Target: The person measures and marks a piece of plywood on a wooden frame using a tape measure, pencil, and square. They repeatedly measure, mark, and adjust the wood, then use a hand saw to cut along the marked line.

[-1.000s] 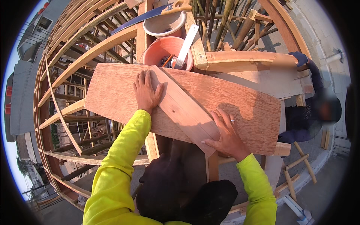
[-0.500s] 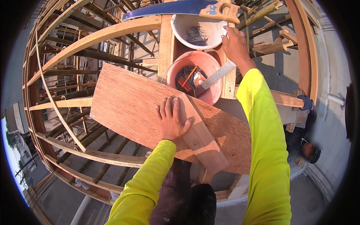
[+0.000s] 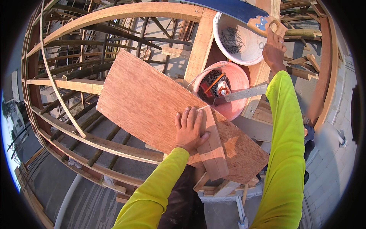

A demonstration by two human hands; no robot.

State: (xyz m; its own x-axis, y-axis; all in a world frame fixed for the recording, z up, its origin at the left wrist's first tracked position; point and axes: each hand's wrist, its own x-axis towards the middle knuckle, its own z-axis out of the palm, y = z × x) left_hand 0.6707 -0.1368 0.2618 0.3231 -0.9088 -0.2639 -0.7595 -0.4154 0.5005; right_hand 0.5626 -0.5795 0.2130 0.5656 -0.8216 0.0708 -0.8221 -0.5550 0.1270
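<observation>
My left hand (image 3: 191, 131) lies flat with fingers stretched over a reddish plywood panel (image 3: 137, 89) and the edge of a short wooden board (image 3: 213, 152) on top of it. At the upper right, my right hand (image 3: 274, 53) has its fingers around the wooden handle of a handsaw (image 3: 232, 8) with a blue blade. The saw rests across a white bucket (image 3: 248, 51) with nails (image 3: 230, 40) inside. Nearer stands a pink bucket (image 3: 241, 72) holding nails, an orange pencil (image 3: 214, 83), a tape measure (image 3: 223, 88) and a metal square (image 3: 246, 93) whose blade sticks out.
Curved timber framing (image 3: 114, 14) with open gaps spreads on the left, over dark poles (image 3: 110, 32). A wooden beam (image 3: 200, 47) runs beside the buckets. At the right a partly hidden person (image 3: 309, 133) is near a curved wooden rim (image 3: 324, 72) and a pale block wall (image 3: 335, 168).
My right hand has gone from the white bucket's rim to the saw handle and closed on it. My left hand stays on the panel and board. The whole view has shifted.
</observation>
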